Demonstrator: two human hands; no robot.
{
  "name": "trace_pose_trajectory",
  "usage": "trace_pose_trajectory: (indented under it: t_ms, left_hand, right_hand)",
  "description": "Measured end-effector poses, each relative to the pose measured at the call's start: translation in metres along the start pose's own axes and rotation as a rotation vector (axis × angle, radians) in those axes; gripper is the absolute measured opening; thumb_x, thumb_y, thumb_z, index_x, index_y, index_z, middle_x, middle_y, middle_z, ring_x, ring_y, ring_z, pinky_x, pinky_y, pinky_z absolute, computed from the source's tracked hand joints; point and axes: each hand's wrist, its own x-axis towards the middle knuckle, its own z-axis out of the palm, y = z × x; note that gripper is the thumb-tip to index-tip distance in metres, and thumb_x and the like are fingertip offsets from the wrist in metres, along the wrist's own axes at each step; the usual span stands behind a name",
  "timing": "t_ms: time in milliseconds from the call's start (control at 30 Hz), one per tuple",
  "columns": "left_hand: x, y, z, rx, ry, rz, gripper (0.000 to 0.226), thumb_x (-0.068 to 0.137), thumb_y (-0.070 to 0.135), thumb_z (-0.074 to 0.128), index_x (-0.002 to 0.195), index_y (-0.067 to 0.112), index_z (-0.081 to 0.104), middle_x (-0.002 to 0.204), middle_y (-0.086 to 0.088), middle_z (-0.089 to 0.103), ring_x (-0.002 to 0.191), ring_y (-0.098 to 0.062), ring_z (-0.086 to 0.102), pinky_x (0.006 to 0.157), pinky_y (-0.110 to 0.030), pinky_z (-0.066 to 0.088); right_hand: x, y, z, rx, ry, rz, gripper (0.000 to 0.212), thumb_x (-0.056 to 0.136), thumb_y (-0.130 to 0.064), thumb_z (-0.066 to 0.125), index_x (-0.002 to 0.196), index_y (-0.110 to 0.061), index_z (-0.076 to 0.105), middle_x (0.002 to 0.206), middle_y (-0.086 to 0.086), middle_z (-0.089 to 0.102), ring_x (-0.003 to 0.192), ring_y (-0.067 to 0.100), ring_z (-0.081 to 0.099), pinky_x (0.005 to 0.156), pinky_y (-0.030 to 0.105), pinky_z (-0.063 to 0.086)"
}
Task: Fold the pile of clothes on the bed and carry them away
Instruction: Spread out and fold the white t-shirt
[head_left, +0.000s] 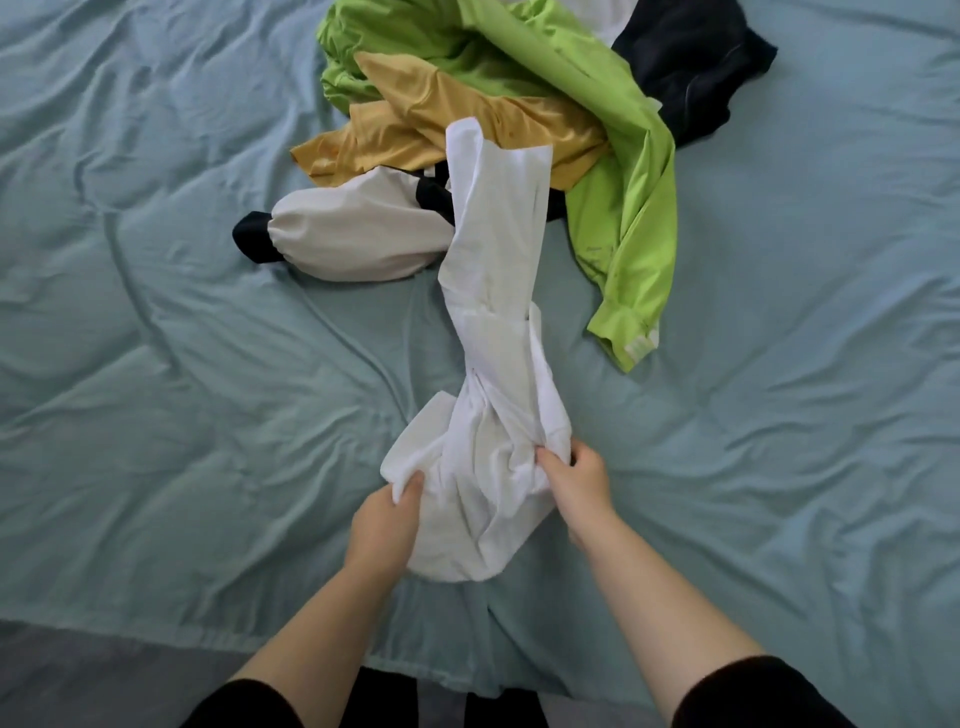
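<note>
A white garment (488, 364) stretches in a twisted rope from the pile down toward me, bunched at its near end. My left hand (387, 519) pinches its lower left edge, and my right hand (574, 480) grips the bunched cloth on the right. Behind it lies the pile: a lime green garment (623, 208), a mustard yellow one (441, 119), a black one (691, 73), and a cream sleeve with a black cuff (343, 234). The far end of the white garment rests on the yellow one.
The bed is covered by a wrinkled pale blue sheet (156, 364). Its near edge (156, 631) runs across the bottom, with grey floor (78, 686) below it at the lower left.
</note>
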Motion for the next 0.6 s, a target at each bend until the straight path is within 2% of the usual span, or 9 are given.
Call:
trace_pose_trajectory:
  t_ms: [100, 200, 300, 367, 433, 500, 533, 567, 600]
  left_hand:
    - [-0.007, -0.028, -0.014, 0.113, 0.057, -0.099, 0.047, 0.098, 0.046, 0.04, 0.11, 0.008, 0.065, 0.102, -0.01, 0.066, 0.092, -0.03, 0.06, 0.073, -0.032, 0.042]
    - [-0.018, -0.055, -0.021, 0.286, -0.002, -0.223, 0.051, 0.1, 0.039, 0.04, 0.12, -0.004, 0.06, 0.12, -0.025, 0.062, 0.109, -0.038, 0.058, 0.089, -0.038, 0.046]
    - [-0.03, -0.047, -0.013, 0.378, -0.037, -0.224, 0.045, 0.093, 0.029, 0.052, 0.125, -0.002, 0.053, 0.131, -0.025, 0.053, 0.119, -0.039, 0.051, 0.098, -0.04, 0.043]
    - [-0.039, -0.026, -0.002, 0.413, 0.057, -0.157, 0.069, 0.083, 0.033, 0.064, 0.14, 0.005, 0.036, 0.145, -0.019, 0.038, 0.131, -0.037, 0.039, 0.106, -0.044, 0.036]
    - [-0.049, 0.005, 0.016, 0.477, 0.096, 0.07, 0.095, 0.078, 0.043, 0.069, 0.151, 0.018, 0.012, 0.158, -0.01, 0.013, 0.143, -0.031, 0.02, 0.112, -0.045, 0.026]
    - [-0.056, 0.037, 0.043, 0.635, -0.051, 0.439, 0.105, 0.079, 0.049, 0.067, 0.151, 0.034, -0.008, 0.161, 0.002, -0.007, 0.147, -0.023, 0.004, 0.117, -0.041, 0.014]
    - [-0.061, 0.053, 0.06, 0.729, -0.17, 0.629, 0.105, 0.08, 0.048, 0.065, 0.148, 0.04, -0.015, 0.161, 0.006, -0.009, 0.148, -0.02, -0.001, 0.118, -0.039, 0.009]
    - [-0.068, 0.068, 0.075, 0.806, -0.297, 0.778, 0.104, 0.083, 0.043, 0.064, 0.147, 0.041, -0.018, 0.162, 0.006, -0.002, 0.149, -0.018, 0.001, 0.118, -0.039, 0.006]
    - [-0.073, 0.081, 0.09, 0.849, -0.415, 0.863, 0.101, 0.084, 0.035, 0.062, 0.149, 0.038, -0.015, 0.161, 0.004, 0.013, 0.148, -0.017, 0.011, 0.118, -0.038, 0.009]
  right_hand:
    - [-0.012, 0.022, -0.046, -0.044, 0.088, 0.057, 0.006, 0.085, -0.009, 0.064, 0.082, -0.013, 0.061, 0.083, 0.006, 0.067, 0.077, 0.021, 0.059, 0.068, 0.033, 0.047]
    - [-0.028, 0.047, -0.089, -0.129, 0.138, 0.125, 0.009, 0.086, -0.006, 0.064, 0.09, -0.004, 0.057, 0.089, 0.015, 0.062, 0.083, 0.025, 0.058, 0.07, 0.036, 0.044]
    - [-0.042, 0.058, -0.104, -0.088, 0.087, 0.168, 0.012, 0.089, -0.006, 0.062, 0.099, -0.007, 0.054, 0.096, 0.012, 0.06, 0.087, 0.023, 0.056, 0.073, 0.031, 0.042]
    - [-0.046, 0.058, -0.103, -0.054, 0.045, 0.161, 0.009, 0.092, -0.006, 0.058, 0.1, -0.003, 0.058, 0.096, 0.011, 0.061, 0.087, 0.02, 0.054, 0.071, 0.03, 0.042]
    - [-0.048, 0.051, -0.098, -0.035, 0.001, 0.141, 0.013, 0.093, -0.008, 0.056, 0.095, 0.003, 0.062, 0.09, 0.012, 0.061, 0.082, 0.016, 0.05, 0.067, 0.028, 0.04]
    - [-0.048, 0.044, -0.095, -0.092, -0.1, 0.071, 0.016, 0.093, -0.006, 0.057, 0.077, -0.002, 0.058, 0.073, 0.008, 0.052, 0.07, 0.01, 0.044, 0.059, 0.021, 0.034]
    - [-0.048, 0.039, -0.093, -0.128, -0.172, 0.018, 0.021, 0.091, -0.002, 0.057, 0.071, -0.006, 0.054, 0.066, 0.003, 0.046, 0.063, 0.005, 0.04, 0.053, 0.017, 0.031]
    - [-0.048, 0.033, -0.092, -0.158, -0.243, -0.028, 0.022, 0.089, 0.002, 0.056, 0.07, -0.008, 0.053, 0.064, -0.002, 0.043, 0.059, 0.002, 0.037, 0.051, 0.016, 0.029]
    - [-0.047, 0.029, -0.093, -0.193, -0.295, -0.059, 0.022, 0.088, 0.005, 0.055, 0.071, -0.009, 0.053, 0.064, -0.003, 0.043, 0.061, 0.003, 0.037, 0.052, 0.018, 0.03]
